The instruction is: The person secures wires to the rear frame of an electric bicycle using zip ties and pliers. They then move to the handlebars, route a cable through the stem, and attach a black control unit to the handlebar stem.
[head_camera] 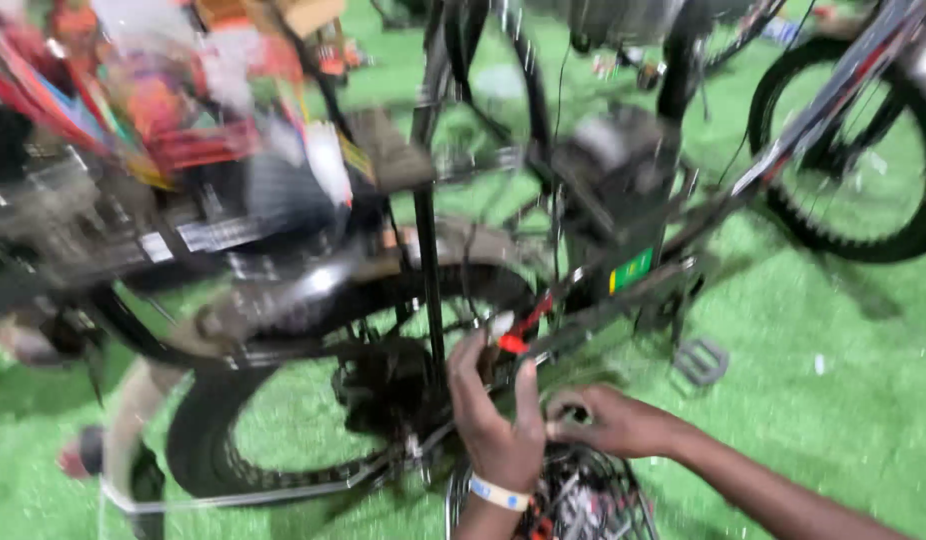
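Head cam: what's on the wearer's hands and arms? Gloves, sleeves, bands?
Both hands are bare, no gloves. The left hand has a light-blue and white band round the wrist. The right hand has no band or watch, and its forearm is bare with no sleeve in view. The frame is motion-blurred, so finer detail cannot be told.

A single head-worn view is aimed steeply down and forward at close range, motion-blurred: a bicycle's rear wheel (313,400) is framed near, green turf (833,380) beyond, a second wheel (853,150) far right.
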